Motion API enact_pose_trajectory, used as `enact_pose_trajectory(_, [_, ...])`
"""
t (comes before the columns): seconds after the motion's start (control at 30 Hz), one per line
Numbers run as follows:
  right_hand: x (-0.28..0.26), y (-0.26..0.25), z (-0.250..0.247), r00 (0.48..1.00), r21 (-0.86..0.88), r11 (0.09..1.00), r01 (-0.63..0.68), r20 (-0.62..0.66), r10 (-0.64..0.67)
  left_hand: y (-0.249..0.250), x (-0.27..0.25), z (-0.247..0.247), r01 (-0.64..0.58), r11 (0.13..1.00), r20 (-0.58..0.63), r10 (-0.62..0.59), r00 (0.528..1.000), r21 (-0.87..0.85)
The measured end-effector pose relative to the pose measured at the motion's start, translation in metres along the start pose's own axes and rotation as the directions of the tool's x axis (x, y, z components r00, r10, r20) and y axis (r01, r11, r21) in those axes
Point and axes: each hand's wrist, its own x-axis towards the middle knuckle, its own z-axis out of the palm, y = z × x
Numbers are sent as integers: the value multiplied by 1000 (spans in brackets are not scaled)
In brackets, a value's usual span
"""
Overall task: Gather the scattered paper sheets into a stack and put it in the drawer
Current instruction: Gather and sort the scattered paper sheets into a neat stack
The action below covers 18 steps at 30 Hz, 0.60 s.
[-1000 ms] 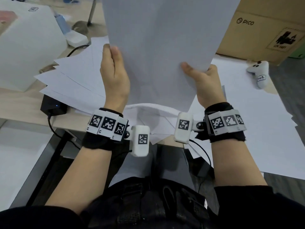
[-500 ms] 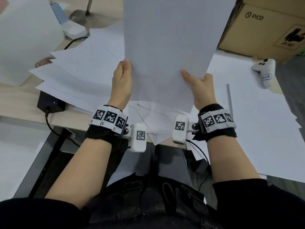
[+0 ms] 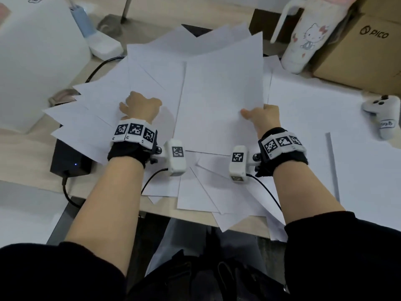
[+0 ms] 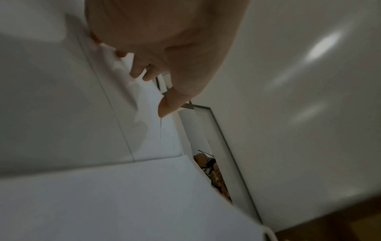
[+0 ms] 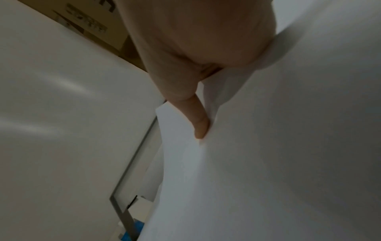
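Observation:
Several white paper sheets [image 3: 104, 98] lie fanned over the desk. On top of them, in the middle, lies a flat bundle of sheets [image 3: 221, 94]. My right hand [image 3: 258, 116] pinches that bundle at its right edge, thumb on top and fingers [image 5: 200, 124] underneath. My left hand [image 3: 138, 107] is off the bundle, knuckles up over the loose sheets to its left, with its fingertips [image 4: 136, 71] touching paper. More sheets [image 3: 206, 196] hang over the desk's front edge. No drawer is in view.
A white box [image 3: 32, 61] stands at the left, with a black power adapter [image 3: 69, 161] and its cable in front of it. At the back right are a cartoon-cat bottle [image 3: 303, 40] and a cardboard box [image 3: 364, 51]. A white controller [image 3: 384, 118] lies at the right.
The bundle, held upright in both hands before, has come down flat onto the pile. My left hand has let go of it and moved left onto the loose sheets.

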Motion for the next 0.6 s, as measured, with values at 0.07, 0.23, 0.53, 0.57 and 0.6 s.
enact_pose_trajectory(0.07, [5, 1, 2, 1000, -33, 999, -24, -18, 23, 2, 8, 2, 5, 998, -31, -7, 999, -58])
enact_pose_trajectory(0.23, [12, 4, 0, 999, -67, 997, -30, -46, 27, 4, 24, 3, 28, 976, -71, -44, 996, -217])
enact_pose_trajectory(0.53, [15, 9, 1, 1000, -38, 999, -26, -12, 26, 22, 34, 14, -75, 887, 21, 95, 995, -456])
enact_pose_trajectory(0.57, [17, 10, 2, 1000, -34, 999, -23, -18, 22, 22, 34, 16, -83, 882, 17, 102, 995, -463])
enact_pose_trajectory(0.6, [18, 10, 2, 1000, -37, 999, -24, -21, 23, 22, 34, 18, -75, 876, 25, 99, 995, -476])
